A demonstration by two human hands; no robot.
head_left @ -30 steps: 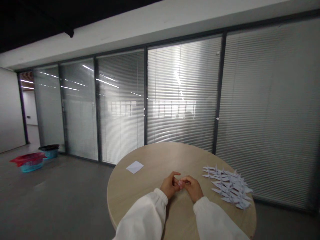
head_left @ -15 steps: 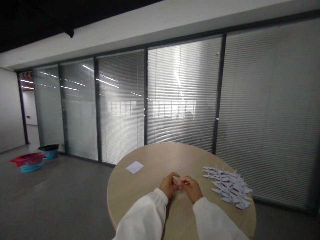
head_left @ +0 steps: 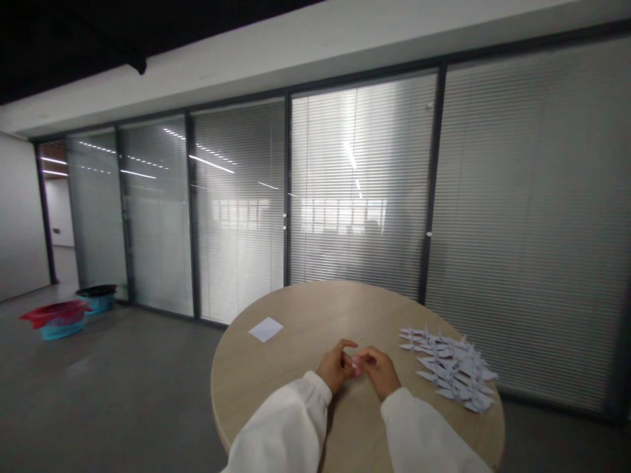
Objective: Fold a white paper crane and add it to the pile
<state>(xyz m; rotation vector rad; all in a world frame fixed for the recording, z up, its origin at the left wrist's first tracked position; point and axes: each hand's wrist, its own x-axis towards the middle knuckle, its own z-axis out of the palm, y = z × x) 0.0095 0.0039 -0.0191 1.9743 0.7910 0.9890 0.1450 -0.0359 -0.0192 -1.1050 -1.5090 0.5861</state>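
Over the middle of the round wooden table [head_left: 266, 401], my left hand [head_left: 337, 368] and my right hand [head_left: 379, 370] meet at the fingertips. Both are closed in a pinch, the left index finger arching above the others. Something small, pale and pinkish shows between the fingertips, but I cannot make out what it is. Right of my right hand lies a dense group of folded white paper cranes [head_left: 456, 368]. White square paper [head_left: 266, 330] rests flat on the table's left side, beyond my left hand.
On the grey floor at the left stand two blue bins, one with a red liner [head_left: 62, 322] and one with a black liner [head_left: 101, 301]. A glass partition with blinds [head_left: 362, 164] runs behind the table.
My fingers have shifted slightly where they meet, the left index finger reaching a little further right. The cranes and the square paper have stayed in place.
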